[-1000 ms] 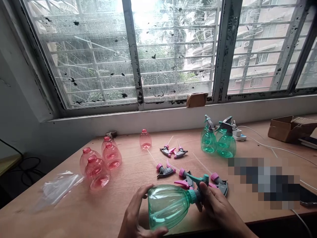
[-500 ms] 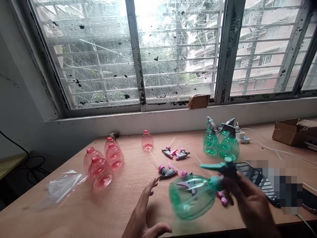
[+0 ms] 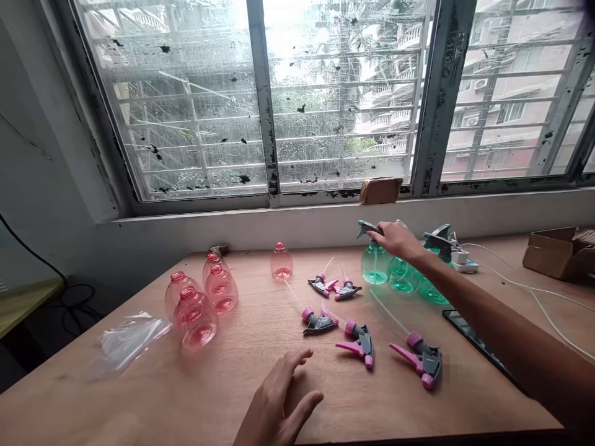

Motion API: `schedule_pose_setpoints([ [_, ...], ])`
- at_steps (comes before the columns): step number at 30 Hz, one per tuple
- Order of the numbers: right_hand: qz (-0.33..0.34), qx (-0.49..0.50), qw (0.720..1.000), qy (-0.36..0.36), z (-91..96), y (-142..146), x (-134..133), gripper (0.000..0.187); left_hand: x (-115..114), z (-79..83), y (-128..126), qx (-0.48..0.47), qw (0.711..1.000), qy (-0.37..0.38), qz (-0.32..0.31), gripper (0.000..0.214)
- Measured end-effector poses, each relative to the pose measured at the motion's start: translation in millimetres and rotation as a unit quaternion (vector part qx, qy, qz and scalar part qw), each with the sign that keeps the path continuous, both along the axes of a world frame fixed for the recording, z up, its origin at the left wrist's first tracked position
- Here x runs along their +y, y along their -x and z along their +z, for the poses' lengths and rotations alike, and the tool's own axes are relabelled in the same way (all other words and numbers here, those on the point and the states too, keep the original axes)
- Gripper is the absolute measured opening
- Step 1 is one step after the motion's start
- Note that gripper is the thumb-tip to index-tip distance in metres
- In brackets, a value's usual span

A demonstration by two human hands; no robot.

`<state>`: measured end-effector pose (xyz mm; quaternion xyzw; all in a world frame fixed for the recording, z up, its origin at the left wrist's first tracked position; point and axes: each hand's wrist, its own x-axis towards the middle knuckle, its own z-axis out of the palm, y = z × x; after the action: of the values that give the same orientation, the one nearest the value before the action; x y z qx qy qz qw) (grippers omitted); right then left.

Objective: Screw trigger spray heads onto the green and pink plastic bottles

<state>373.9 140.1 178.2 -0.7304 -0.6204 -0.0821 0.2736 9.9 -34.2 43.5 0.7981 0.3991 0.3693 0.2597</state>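
Observation:
My right hand (image 3: pixel 395 238) grips the grey trigger head of a green spray bottle (image 3: pixel 374 269), which stands upright at the back of the table. Beside it, partly behind my forearm, are more green spray bottles (image 3: pixel 432 288). My left hand (image 3: pixel 283 396) hovers by the front edge with fingers apart, holding nothing. Ahead of it lie several pink and grey trigger spray heads (image 3: pixel 320 322) with thin tubes; the nearest one to the right is a spray head (image 3: pixel 423 356) on its side. Several pink bottles without heads (image 3: pixel 195 319) stand at left, and a single pink bottle (image 3: pixel 281 263) farther back.
Clear plastic bags (image 3: pixel 132 341) lie at the left of the wooden table (image 3: pixel 186 396). A phone (image 3: pixel 478 341) is partly under my right forearm. White cables and a power strip (image 3: pixel 465 265) sit behind, near a cardboard box (image 3: pixel 553 254). A window rises beyond the sill.
My right hand has carried the green spray bottle from the front to the back, setting it upright beside the other green ones. My left hand stays open near the front edge.

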Motion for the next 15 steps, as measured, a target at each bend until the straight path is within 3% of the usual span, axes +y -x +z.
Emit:
schedule_pose_setpoints([
  [6,-0.079,-0.046,0.992,0.081,-13.3,11.6,55.4,0.029,-1.9,4.5,4.2,0.003,1.0,-0.022,-0.004,0.033],
  [15,-0.114,-0.063,0.989,0.076,-15.8,9.0,69.8,0.034,0.4,-0.7,5.0,-0.017,1.0,-0.017,-0.007,0.026],
])
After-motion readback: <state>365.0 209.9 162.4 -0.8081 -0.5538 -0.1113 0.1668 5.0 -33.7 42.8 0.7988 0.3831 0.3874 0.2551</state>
